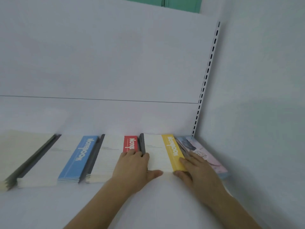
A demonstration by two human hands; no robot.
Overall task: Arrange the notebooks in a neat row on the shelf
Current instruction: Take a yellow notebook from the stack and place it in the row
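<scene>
Squaring yellow notebook stack (pixel 162 154): my left hand (pixel 133 166) and right hand (pixel 194 169) flat, open, bracketing it, gripping nothing. Next, probably nudge front edge flush on shelf (pixel 148 204).

Back panel: a plain white flat panel (pixel 105 60), crossed by a thin dark horizontal seam (pixel 99 99).
Upright: a white metal strip with dark slots (pixel 208 70), set in the right corner.
Side wall: a pale white surface (pixel 264 80).
Top edge: a green surface (pixel 165 2), partly seen.
</scene>
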